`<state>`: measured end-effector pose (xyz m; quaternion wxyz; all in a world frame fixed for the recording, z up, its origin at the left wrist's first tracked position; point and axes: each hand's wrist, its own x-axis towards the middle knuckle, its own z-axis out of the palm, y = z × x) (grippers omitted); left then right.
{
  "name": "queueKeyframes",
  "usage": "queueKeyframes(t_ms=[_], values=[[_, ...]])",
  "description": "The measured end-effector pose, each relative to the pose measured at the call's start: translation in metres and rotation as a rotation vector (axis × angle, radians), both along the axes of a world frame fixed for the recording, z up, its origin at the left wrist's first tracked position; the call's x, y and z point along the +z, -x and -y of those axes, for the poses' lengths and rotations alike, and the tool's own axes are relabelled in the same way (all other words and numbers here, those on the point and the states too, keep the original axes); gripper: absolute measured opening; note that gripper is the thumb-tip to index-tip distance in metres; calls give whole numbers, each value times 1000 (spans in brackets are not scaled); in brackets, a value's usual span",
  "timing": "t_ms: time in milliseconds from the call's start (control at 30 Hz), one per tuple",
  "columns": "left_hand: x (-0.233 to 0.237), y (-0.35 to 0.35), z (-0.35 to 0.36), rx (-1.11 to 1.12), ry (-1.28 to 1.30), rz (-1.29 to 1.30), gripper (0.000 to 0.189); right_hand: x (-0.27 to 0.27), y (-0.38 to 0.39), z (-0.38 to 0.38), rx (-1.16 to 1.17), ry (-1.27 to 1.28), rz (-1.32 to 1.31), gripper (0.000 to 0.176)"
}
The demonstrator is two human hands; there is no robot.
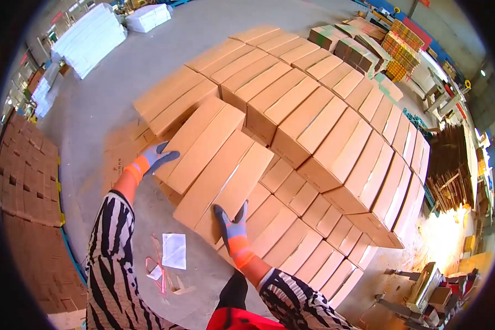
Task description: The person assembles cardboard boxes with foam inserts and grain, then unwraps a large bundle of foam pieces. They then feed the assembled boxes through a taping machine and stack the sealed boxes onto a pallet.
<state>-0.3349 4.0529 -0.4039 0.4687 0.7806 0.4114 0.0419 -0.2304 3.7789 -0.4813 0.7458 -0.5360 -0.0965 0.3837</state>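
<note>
Two long brown cardboard boxes lie side by side, slightly askew, at the near edge of a big stack: a left box (195, 140) and a right box (242, 170). My left hand (160, 158), in a grey glove with an orange cuff, presses on the outer left side of the left box. On the near right side of the right box is my right hand (234, 223), gloved alike, with thumb and fingers spread against the cardboard. Both boxes sit between my hands. My left fingertips are partly hidden, and the boxes' undersides cannot be seen.
Rows of closed boxes (308, 118) rise behind and to the right, with a lower layer (291, 231) nearer me. Paper (174, 251) and red strapping (160, 275) lie on the floor. Another box stack (30, 220) stands left; a metal machine (426, 289) is lower right.
</note>
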Motion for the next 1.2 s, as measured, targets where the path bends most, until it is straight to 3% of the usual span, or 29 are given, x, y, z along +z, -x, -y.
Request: queueKeyframes(t_ms=[33,167,200,300,367,433,533,633,767,800,900,933,967,1033,1100,1167,1200], values=[[1,-10,-12,-9,-4,12,64,-9,-2,-18,-9,15,-8,88],[-47,-22,-63,-69,68,78,58,-16,6,-49,-85,205,166,91],[-36,-24,-58,-78,46,88,56,-16,8,-54,-74,282,126,91],[-32,-26,-30,158,-470,226,58,-19,9,-76,-151,261,97,80],[-52,-21,10,419,-592,625,58,-11,5,-90,-204,205,69,76],[-88,-6,50,821,74,996,56,-13,2,-103,-279,134,48,73],[-127,-6,67,907,571,1093,56,-8,-14,-108,-254,111,64,68],[-233,-12,42,193,1085,2073,58,5,-22,-111,-214,93,39,64],[-171,-57,71,781,619,1288,65,-13,-44,-111,-119,18,6,73],[-145,-65,79,799,583,1206,65,-21,-53,-110,-65,87,-19,84],[-148,-63,76,712,741,1271,71,50,-60,-93,45,373,-251,91],[-196,-45,61,715,762,1265,65,23,-63,-84,67,349,-210,92],[-205,-32,59,781,669,1193,65,23,-62,-68,89,230,-245,87],[-182,-7,74,869,219,937,65,22,-65,-38,139,175,-117,79],[-120,1,131,790,-266,750,66,13,-65,19,85,119,187,75],[-51,-15,214,530,-560,783,66,52,-85,93,-24,283,253,72],[-10,-22,294,317,-528,824,66,34,-84,222,-235,379,187,68]])
